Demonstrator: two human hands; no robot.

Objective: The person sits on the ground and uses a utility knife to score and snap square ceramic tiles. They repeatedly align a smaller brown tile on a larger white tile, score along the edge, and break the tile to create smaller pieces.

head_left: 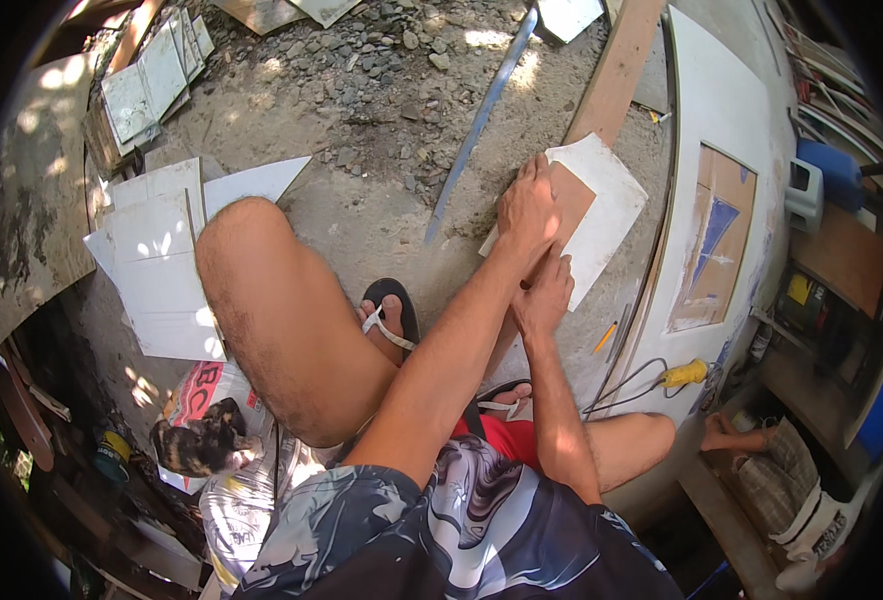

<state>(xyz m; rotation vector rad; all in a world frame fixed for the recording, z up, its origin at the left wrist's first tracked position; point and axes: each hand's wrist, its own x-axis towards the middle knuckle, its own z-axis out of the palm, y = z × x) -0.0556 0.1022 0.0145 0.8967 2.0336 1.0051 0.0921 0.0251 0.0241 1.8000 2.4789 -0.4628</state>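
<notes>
We had a brown sheet (575, 207) on a white panel (616, 210).
Right hand (545, 298) sat curled at the sheet's near edge, left hand (529, 210) palm-down over its left side; we couldn't tell if either gripped. Panel lay over a wooden plank (621, 70).

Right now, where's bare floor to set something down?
Bare concrete between left leg and blue strip, below gravel. Crowded: left hand and right hand around white board; rightward, orange stick, yellow corded item.
</notes>
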